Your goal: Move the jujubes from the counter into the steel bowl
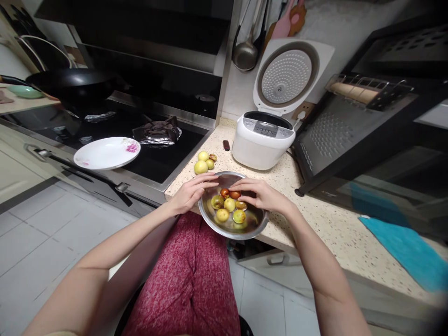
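Note:
A steel bowl (257, 223) sits at the front edge of the speckled counter (325, 224); part of it hangs over the edge. Inside lie several small fruits (229, 205), yellow-green and reddish-brown. My left hand (191, 192) rests on the bowl's left rim, fingers stretched toward the middle. My right hand (262, 193) reaches over the bowl from the right, its fingertips touching a reddish fruit (235, 194). Whether the fingers grip it is hidden.
Several more fruits (204, 162) lie on the counter behind the bowl. A white rice cooker (262, 140) stands open at the back. A white plate (107, 153) and a black wok (75, 84) are on the stove at left. A blue cloth (406, 247) lies at right.

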Motion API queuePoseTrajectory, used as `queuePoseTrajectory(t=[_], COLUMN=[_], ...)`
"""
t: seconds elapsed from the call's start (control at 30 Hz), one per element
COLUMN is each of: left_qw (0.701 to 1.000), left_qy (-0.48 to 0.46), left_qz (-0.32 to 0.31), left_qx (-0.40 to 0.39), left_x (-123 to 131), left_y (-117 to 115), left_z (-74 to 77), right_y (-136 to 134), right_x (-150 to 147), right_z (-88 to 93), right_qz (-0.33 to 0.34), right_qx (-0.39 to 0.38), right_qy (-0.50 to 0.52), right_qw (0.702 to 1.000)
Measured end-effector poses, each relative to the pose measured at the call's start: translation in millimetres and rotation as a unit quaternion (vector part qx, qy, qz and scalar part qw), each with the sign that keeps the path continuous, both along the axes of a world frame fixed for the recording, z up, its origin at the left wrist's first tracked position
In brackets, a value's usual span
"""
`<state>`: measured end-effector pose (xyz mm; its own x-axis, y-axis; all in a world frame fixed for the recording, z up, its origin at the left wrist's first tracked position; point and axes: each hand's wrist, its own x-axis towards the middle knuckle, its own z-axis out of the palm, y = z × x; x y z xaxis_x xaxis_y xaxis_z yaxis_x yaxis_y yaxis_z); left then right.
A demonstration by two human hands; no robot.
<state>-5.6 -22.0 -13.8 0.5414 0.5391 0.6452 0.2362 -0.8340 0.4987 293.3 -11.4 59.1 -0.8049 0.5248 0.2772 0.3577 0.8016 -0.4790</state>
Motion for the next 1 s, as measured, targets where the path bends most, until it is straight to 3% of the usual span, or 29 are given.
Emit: queuePoseTrajectory(t=[0.73, 1.0], left_qw=[1.0, 1.0], left_qy=[-0.003, -0.006], left_qz=[0.004, -0.003], left_qx=[-0.009, -0.005], left_x=[0.5, 0.6], left_y=[-0.5, 0.3], left_z=[-0.1, -2.3], right_y=[2.7, 0.9], right_x=[-0.1, -1.6], right_z=[-6.9, -10.1], right_qz=[0.016, -0.002], right_qx=[-0.026, 0.026], right_qy=[-0.002, 0.021], right_qw=[1.0, 0.999])
